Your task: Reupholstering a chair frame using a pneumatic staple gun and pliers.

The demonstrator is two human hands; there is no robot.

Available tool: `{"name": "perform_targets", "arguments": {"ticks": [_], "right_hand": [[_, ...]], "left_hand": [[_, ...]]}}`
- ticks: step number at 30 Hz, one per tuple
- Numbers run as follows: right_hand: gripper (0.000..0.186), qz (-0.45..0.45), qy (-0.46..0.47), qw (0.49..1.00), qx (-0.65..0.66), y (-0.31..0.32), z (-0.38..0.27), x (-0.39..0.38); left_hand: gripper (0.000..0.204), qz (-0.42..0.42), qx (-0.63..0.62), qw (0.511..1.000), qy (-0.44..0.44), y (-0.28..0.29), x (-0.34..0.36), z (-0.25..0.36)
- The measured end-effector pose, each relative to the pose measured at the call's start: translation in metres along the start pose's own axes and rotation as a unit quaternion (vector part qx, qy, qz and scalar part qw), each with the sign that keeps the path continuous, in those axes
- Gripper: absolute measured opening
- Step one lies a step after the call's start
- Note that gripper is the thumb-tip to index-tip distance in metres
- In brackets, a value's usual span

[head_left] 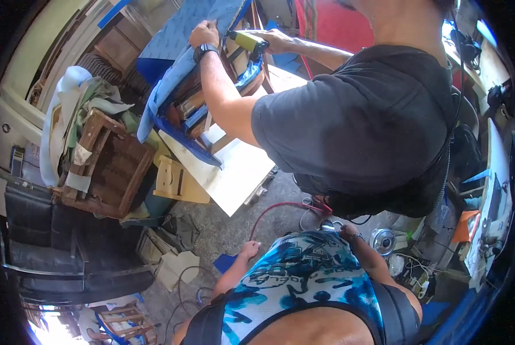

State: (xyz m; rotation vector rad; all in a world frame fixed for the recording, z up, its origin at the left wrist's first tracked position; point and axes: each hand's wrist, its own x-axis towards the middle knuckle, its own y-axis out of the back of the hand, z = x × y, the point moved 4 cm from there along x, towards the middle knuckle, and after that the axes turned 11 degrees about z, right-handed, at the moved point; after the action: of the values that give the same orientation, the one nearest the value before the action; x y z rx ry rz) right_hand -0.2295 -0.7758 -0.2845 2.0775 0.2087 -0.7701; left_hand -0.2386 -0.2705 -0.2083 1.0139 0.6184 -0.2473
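On the left, a worn wooden frame (138, 183) is lying tilted among loose padding (99, 95), and a bump from someone stepping back could be toppling it. To its right, a chair (184, 142) draped in blue cloth (185, 26) is resting on a white board (240, 178); pressure near the edge could be making it slip. A co-worker's left hand (204, 35) is bracing the cloth, close enough to the tool's nose that a misaimed shot could be catching the fingers. The wearer's left hand (250, 249) is hanging low by the end of a red hose (280, 205), which is curving over the floor toward the co-worker's feet, where it could be tripping either person; I cannot tell whether these fingers are grasping it. The co-worker's right hand (279, 41) is gripping a yellow-green tool (249, 41). The wearer's right hand (349, 231) is hovering beside the vest, its grip unclear too. Farther right, tangled cables (415, 270) could be snagging a foot.
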Motion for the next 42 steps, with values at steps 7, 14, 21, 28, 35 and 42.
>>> {"name": "perform_targets", "arguments": {"ticks": [7, 14, 21, 28, 35, 42], "right_hand": [[0.034, 0.001, 0.006, 1.000, -0.007, -0.012, 0.005, 0.008], [0.038, 0.008, 0.000, 0.999, -0.054, -0.008, -0.004, 0.011], [0.048, 0.087, 0.402, 0.844, 0.345, -0.036, 0.083, 0.033], [0.045, 0.063, 0.329, 0.887, 0.318, -0.048, 0.057, 0.038], [0.043, 0.034, 0.240, 0.936, 0.256, -0.023, 0.054, 0.020], [0.040, 0.019, 0.143, 0.970, 0.197, -0.006, 0.039, 0.002]], "left_hand": [[0.050, -0.002, -0.039, 0.999, 0.032, 0.000, -0.003, -0.009], [0.049, -0.010, -0.063, 0.997, 0.045, -0.006, 0.007, -0.019], [0.049, -0.010, -0.084, 0.996, 0.033, -0.003, 0.008, -0.006], [0.049, -0.009, -0.061, 0.996, 0.057, 0.011, -0.001, 0.000], [0.046, 0.006, -0.080, 0.994, 0.071, 0.002, -0.005, -0.008], [0.043, 0.014, -0.094, 0.993, 0.069, 0.001, -0.006, -0.008]]}}
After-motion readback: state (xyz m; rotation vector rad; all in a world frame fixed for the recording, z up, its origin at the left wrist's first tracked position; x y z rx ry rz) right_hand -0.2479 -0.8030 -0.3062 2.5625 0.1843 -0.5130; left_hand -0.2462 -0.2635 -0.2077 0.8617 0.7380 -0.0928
